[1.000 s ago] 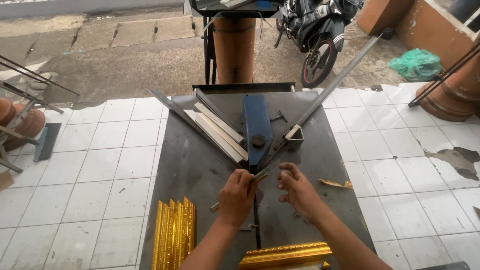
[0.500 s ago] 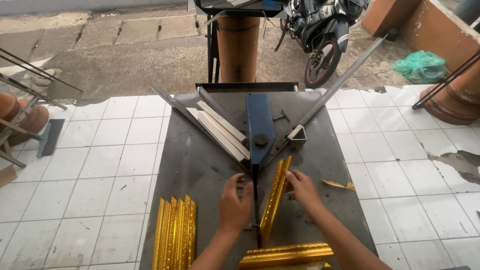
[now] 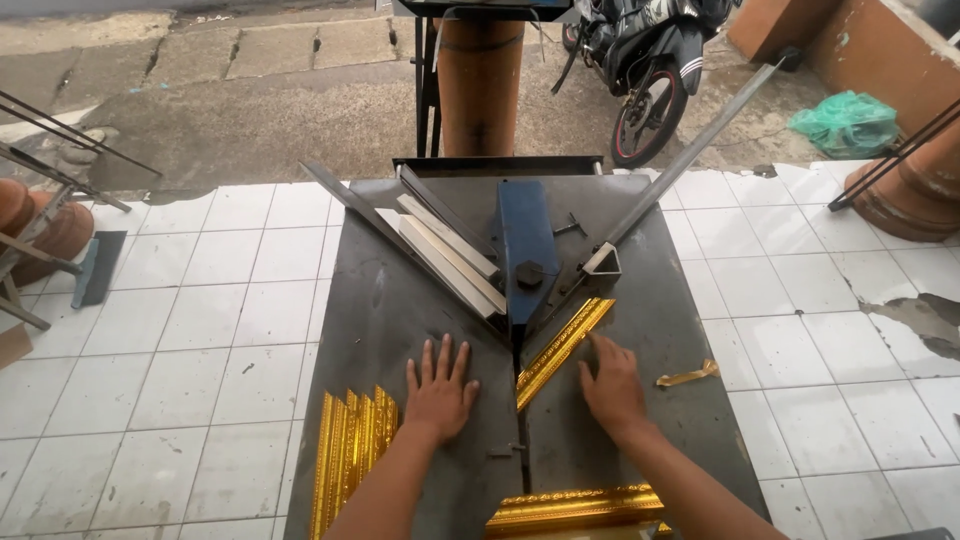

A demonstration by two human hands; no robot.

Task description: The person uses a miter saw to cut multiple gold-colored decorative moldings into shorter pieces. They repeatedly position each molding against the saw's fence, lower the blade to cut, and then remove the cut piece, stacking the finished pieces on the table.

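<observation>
The left hand is laid flat, fingers spread, on the dark grey metal worktable, nothing being held. The right hand is pressed open beside a short gold ornate frame moulding, which is set diagonally between the two hands, its upper end tucked under the blue metal cutter head. A stack of gold moulding strips is seen left of the left hand. A small gold offcut lies right of the right hand.

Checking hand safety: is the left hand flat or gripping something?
Flat: left hand lies palm-down, fingers spread, on the dark worktable, holding nothing.
</observation>
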